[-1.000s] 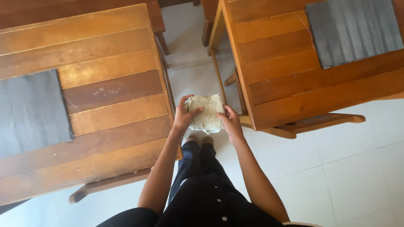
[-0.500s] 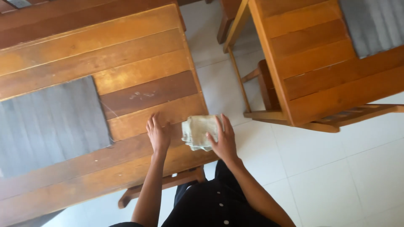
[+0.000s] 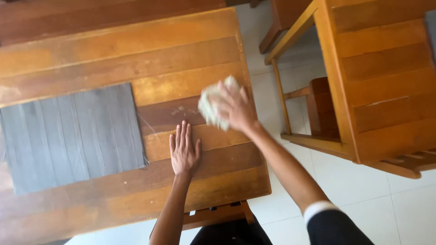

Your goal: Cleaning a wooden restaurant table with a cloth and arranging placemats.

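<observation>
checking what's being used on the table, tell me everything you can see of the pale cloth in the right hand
The pale, off-white crumpled cloth is bunched into a loose wad, soft and fabric-like, slightly blurred. The right hand grips it from above, fingers spread over its right side, pressing it on the brown wooden plank table near the right edge. It sits by faint whitish marks on a dark plank, apart from the left hand lying flat and from the grey ribbed placemat.

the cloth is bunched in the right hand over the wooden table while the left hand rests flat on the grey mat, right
Not quite. In the head view the left hand rests flat on the bare wooden table, beside the grey mat, not on it. The right hand does hold the bunched cloth.
</observation>
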